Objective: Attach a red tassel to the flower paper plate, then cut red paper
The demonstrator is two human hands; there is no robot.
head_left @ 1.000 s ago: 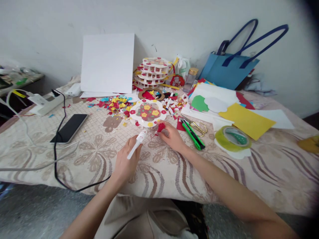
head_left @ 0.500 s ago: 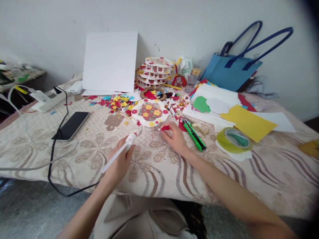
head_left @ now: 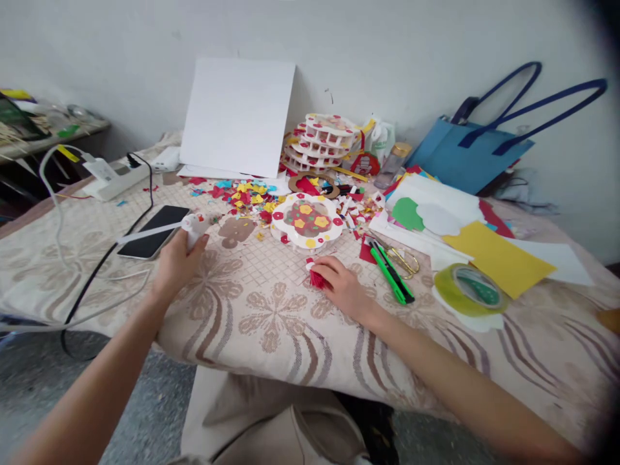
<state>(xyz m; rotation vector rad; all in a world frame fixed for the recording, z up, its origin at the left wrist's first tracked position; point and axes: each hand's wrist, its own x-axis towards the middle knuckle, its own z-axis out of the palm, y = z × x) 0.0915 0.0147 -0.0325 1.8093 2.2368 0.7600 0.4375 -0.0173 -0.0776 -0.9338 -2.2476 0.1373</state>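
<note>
My left hand [head_left: 178, 261] holds a white glue gun-like tool [head_left: 167, 228] with a long white stem pointing left, just right of a black phone [head_left: 154, 230]. My right hand [head_left: 345, 285] rests on the cloth and pinches a small red paper tassel piece [head_left: 316, 276]. Just beyond it lies a white flower-shaped paper disc [head_left: 307, 221] decorated with red and yellow flowers.
Coloured paper scraps [head_left: 242, 194] litter the far middle. A stacked paper lantern model [head_left: 325, 139], white board [head_left: 237, 116], blue bag [head_left: 465, 155], paper sheets [head_left: 498, 255], tape roll [head_left: 471, 289], green knife [head_left: 392, 274], scissors [head_left: 405, 258], power strip [head_left: 113, 181] and cables [head_left: 92, 278] surround.
My left hand has swung the white tool away from the disc to the left, beside the phone. My right hand pulled the red tassel slightly toward me. The camera view shifted left.
</note>
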